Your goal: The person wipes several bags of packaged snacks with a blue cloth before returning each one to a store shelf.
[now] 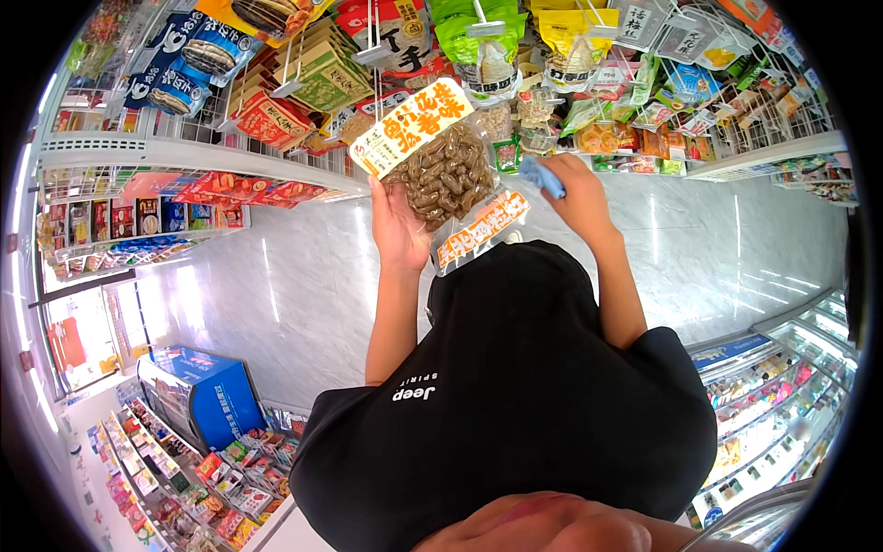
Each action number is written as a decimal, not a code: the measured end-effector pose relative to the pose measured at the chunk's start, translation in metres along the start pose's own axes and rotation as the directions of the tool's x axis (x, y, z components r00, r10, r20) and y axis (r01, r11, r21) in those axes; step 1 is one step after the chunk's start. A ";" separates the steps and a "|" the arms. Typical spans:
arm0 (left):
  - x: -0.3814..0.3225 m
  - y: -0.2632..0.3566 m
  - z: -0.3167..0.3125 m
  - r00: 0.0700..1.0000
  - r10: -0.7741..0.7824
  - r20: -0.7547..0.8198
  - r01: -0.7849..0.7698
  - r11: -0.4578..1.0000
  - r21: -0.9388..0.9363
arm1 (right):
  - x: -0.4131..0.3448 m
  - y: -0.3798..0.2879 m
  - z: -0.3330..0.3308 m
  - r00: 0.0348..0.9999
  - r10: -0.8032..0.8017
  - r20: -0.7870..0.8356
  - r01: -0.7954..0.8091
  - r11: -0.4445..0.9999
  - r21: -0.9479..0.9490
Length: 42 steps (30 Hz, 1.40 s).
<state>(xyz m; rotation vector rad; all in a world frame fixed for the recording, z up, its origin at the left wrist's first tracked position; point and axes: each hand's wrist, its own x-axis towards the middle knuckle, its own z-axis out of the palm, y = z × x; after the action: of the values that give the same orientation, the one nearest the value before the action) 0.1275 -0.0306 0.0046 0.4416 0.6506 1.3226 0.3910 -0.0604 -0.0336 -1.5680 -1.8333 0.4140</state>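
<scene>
My left hand (pixel 402 231) holds a clear plastic bag of peanuts in the shell (pixel 452 169) by its left side, thumb up along the edge. The bag has a cream header with orange lettering and a printed orange strip near its lower end. It is tilted in front of my chest. To the right of the bag, my right hand (pixel 579 196) grips a crumpled light blue cloth (pixel 541 176). The cloth is apart from the bag.
A white wire rack (pixel 159 152) with hanging snack packets (pixel 324 79) spans the far side. Green bags (pixel 483 52) and yellow bags (pixel 576 48) hang on its hooks. Grey tiled floor (pixel 310 276) lies around me. A blue freezer (pixel 221 397) stands left, a glass-doored refrigerated case (pixel 772 393) right.
</scene>
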 end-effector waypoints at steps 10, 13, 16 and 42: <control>-0.001 -0.009 -0.005 0.946 -0.190 0.262 0.278 0.892 -0.357 | -0.010 -0.037 0.010 0.833 0.462 0.305 -0.408 0.139 0.902; -0.009 -0.012 0.002 0.951 -0.192 0.243 0.253 0.934 -0.253 | -0.011 -0.054 0.016 0.792 0.443 0.421 -0.405 -0.134 0.904; -0.015 -0.011 0.011 0.966 -0.212 0.148 0.228 0.968 -0.108 | -0.014 -0.056 0.031 0.783 0.478 0.398 -0.320 -0.239 0.917; 0.013 -0.057 0.023 0.977 -0.011 0.215 -0.099 0.863 0.496 | -0.018 -0.067 0.033 0.895 0.363 0.258 -0.178 -0.239 0.955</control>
<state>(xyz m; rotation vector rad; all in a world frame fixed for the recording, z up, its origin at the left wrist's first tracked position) 0.1866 -0.0280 -0.0176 1.0178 0.8109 1.1162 0.3198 -0.0862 -0.0197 -0.6261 -0.3571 1.5037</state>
